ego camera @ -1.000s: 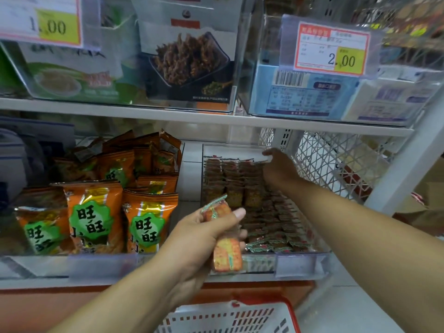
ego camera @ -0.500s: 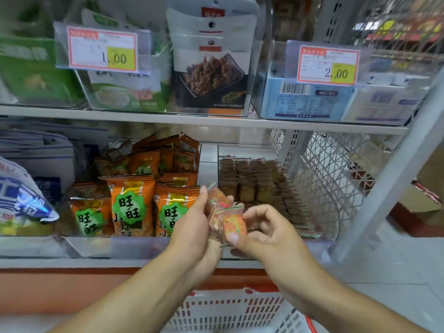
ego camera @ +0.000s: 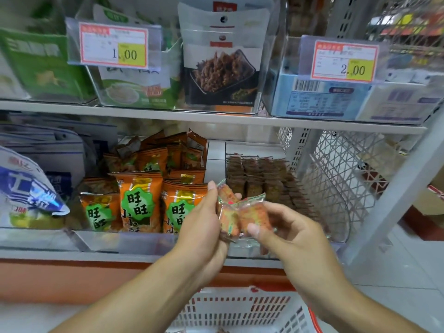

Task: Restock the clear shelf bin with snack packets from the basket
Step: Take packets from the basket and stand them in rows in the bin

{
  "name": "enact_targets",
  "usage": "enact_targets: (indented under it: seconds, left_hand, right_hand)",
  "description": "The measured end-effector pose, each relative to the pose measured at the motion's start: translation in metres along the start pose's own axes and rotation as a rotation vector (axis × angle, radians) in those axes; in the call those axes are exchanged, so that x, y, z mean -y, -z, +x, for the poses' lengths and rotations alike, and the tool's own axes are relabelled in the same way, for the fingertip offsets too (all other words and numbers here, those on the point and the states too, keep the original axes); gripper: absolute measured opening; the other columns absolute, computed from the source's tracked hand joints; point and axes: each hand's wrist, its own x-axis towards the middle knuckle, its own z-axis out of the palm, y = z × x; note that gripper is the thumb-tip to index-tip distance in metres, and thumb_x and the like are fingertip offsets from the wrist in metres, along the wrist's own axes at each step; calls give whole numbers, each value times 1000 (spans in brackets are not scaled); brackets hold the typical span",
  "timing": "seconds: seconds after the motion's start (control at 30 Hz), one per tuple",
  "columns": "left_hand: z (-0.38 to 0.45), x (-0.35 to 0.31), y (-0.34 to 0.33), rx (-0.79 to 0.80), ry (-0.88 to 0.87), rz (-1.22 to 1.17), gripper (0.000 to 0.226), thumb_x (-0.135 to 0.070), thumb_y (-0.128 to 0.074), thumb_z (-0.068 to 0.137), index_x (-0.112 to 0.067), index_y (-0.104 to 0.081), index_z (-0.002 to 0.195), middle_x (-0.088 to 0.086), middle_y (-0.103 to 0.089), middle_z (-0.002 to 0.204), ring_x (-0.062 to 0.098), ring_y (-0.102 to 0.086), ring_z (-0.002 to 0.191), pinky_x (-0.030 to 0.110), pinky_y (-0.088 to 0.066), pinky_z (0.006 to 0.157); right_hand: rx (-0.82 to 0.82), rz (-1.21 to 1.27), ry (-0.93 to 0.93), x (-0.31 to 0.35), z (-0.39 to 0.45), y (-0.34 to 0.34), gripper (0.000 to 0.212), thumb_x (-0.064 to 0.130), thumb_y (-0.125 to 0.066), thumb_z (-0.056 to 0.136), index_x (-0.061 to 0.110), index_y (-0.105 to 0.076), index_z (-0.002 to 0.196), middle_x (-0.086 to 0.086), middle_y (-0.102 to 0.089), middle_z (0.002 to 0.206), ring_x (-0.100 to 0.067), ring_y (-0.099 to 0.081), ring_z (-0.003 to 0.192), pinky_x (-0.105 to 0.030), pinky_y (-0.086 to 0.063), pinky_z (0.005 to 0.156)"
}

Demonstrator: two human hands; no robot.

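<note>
My left hand [ego camera: 204, 219] grips a small bunch of orange snack packets [ego camera: 228, 212] with green-edged wrappers, held just in front of the lower shelf. My right hand [ego camera: 288, 234] pinches one of those packets [ego camera: 254, 216] at its right side, thumb on the front. Behind both hands stands the clear shelf bin [ego camera: 341, 212], with rows of the same small brown-orange packets [ego camera: 262, 176] stacked in it. The white basket with a red rim [ego camera: 240, 308] sits below my forearms at the frame's bottom.
Left of the bin, orange bags with green labels [ego camera: 139, 203] fill another clear tray. A blue-white bag [ego camera: 28, 188] lies at far left. The upper shelf [ego camera: 216, 118] carries clear bins with price tags [ego camera: 113, 48]. A white wire mesh side panel [ego camera: 336, 169] closes the right.
My right hand came back from deep in the clear bin to the packets in my left hand and pinched one. My view shifted right and slightly back.
</note>
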Motion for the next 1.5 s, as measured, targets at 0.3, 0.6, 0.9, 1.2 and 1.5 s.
enact_targets:
  seconds: [0.3,0.6,0.9,1.2,1.5]
  left_hand:
    - [-6,16,4,131,-206,342,43,-57,-43,99,-29,-75,98,0,-80,104,19,-76,95,45,-58,90]
    - [-9,15,13,89,-248,409,40,-52,-44,104,-42,-78,86,-2,-80,98,19,-76,99,51,-54,101]
    - [-15,24,11,218,-131,564,98,-101,-60,44,-33,-65,115,0,-76,114,10,-74,101,29,-56,86]
    - [-21,44,1,80,-258,416,35,-5,-71,88,-25,-64,115,-4,-79,103,3,-74,94,12,-55,72]
    - [-3,2,19,332,237,28,35,-30,-58,88,-6,-81,99,28,-69,121,39,-70,109,46,-60,90]
  right_hand:
    - [326,468,-467,-1,-2,-10,35,13,-79,74,15,-78,108,-12,-75,113,-20,-72,99,-27,-60,71]
    - [175,16,-51,2,1,2,59,8,-85,77,47,-68,118,11,-76,113,-9,-73,102,-15,-55,79]
    - [217,-10,-130,-11,1,-3,60,25,-80,76,47,-57,127,2,-77,105,-10,-72,95,-37,-55,95]
    - [-163,-599,226,-4,0,-5,47,49,-75,68,47,-49,108,21,-50,116,3,-61,95,-32,-55,74]
    - [-49,-279,206,-5,9,8,16,30,-76,88,43,-77,97,10,-62,98,-8,-64,85,-18,-48,69]
